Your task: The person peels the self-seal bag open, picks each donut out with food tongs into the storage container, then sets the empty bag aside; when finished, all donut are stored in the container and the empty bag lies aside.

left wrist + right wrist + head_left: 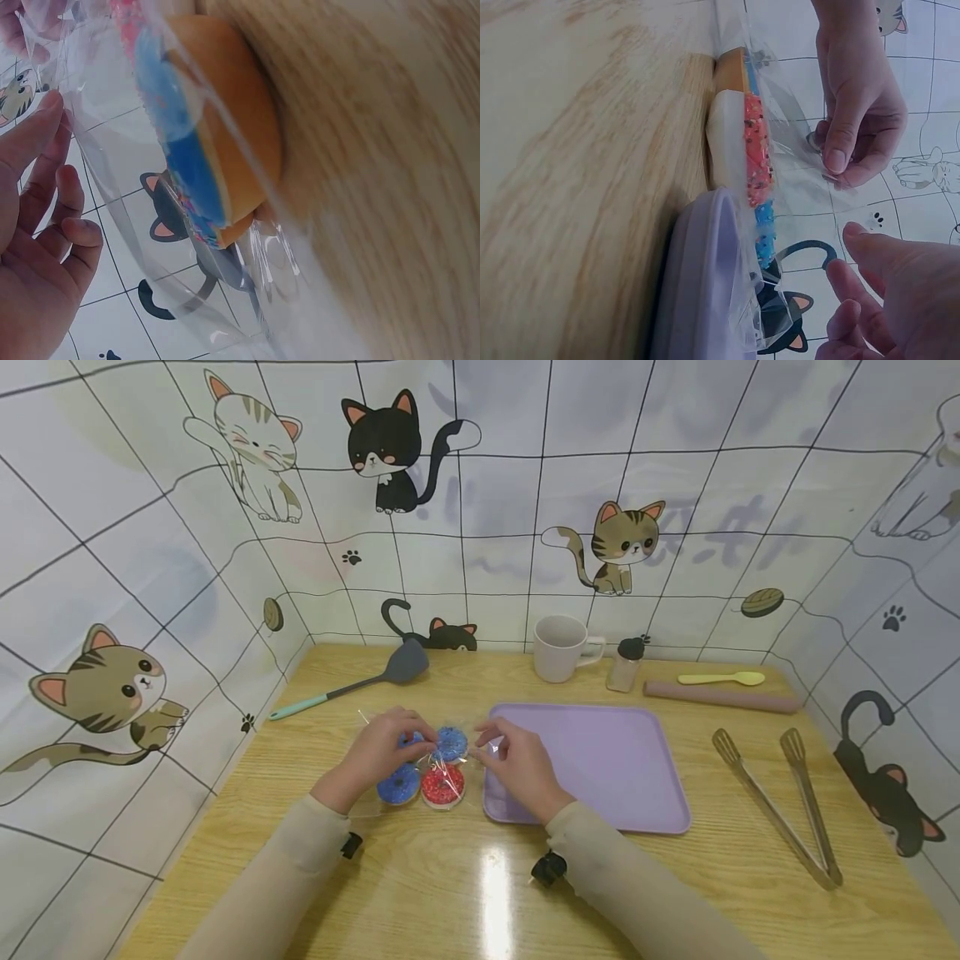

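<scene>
Head feed: four ring doughnuts sit bunched on the wooden tabletop (420,902), just left of the lilac tray (622,768), in a clear plastic bag (791,139). One is red with sprinkles (435,792), one sprinkled blue (456,747), one darker blue (390,789); a further blue one (408,739) is partly covered by the left hand (378,750).

Grip: left thumb and forefinger are pinched together on a fold of film, clearest in the right wrist feed. Right hand (525,766) is at the bag's tray-side end, thumb and forefinger curved towards the film; I can't tell whether they have caught any.

My reading: the step is working the bag apart. I'd make sure the right has its own single layer before any pull, or the film will merely slide. Pull slowly, outwards and level, both hands even; a jerk could split the plastic and send doughnuts rolling. Stay low so the bag's weight rests on the wood. Go easy on the right-hand stroke: the tray's near rim lies close under that wrist and could be nudged. I can't make out the seam through the glare; feel for it.
</scene>
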{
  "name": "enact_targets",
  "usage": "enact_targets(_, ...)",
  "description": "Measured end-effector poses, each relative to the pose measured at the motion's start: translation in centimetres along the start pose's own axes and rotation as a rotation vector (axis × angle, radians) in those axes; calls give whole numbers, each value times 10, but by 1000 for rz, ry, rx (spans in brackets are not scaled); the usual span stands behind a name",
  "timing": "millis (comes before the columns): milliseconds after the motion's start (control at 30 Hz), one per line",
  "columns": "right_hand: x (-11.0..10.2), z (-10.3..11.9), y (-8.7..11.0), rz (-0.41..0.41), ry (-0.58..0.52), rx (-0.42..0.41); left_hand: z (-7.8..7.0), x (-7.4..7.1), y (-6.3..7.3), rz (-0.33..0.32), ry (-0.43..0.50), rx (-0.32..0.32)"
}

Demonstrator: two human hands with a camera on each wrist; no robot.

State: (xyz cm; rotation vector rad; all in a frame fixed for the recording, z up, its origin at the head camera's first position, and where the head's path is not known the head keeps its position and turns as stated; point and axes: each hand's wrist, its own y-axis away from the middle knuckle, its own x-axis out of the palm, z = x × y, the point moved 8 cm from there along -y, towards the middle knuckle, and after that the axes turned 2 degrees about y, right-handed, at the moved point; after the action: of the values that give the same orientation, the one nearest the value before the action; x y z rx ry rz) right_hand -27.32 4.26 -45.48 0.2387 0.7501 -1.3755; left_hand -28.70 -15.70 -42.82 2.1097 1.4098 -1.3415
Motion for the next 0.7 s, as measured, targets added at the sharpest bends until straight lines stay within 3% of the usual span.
enact_targets(400,-13,11,-2,-102,5,-121,0,1,-2,15,-30,-15)
enact_targets(700,-24,14,1,-91,-2,-115,-7,-10,-4,-5,-89,-12)
